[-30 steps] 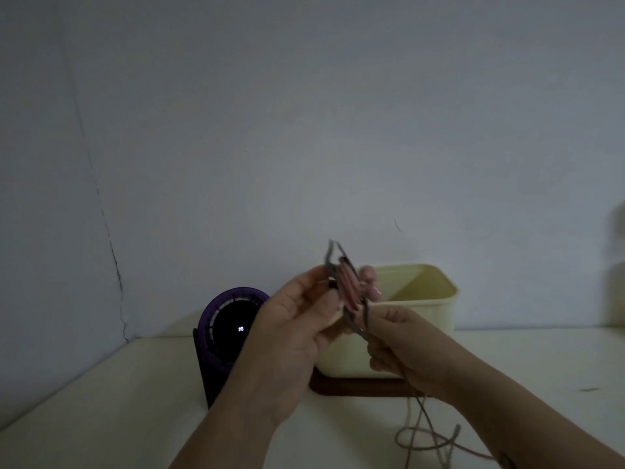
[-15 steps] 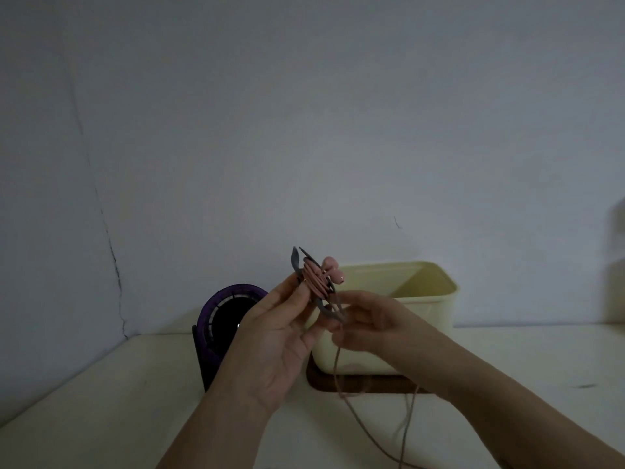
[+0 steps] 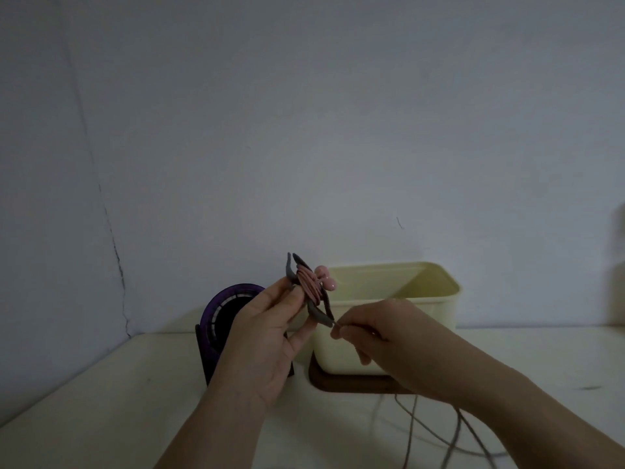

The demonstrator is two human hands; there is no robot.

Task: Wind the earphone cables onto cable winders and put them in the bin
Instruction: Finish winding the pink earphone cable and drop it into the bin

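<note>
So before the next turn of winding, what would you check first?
1. Winder held firmly: ok. The left hand grips the winder.
2. Cable under control: ok. The right hand's fingers pinch the cable just below the winder.
3. Earbuds tucked in: ok. The earbuds sit at the top of the coil.
4. All the cable wound: not ok. Loose loops lie on the table.
5. Loose part free of knots: cannot tell. It runs out of the picture.
6. Bin ready: ok. The bin stands open behind the hands.
</note>
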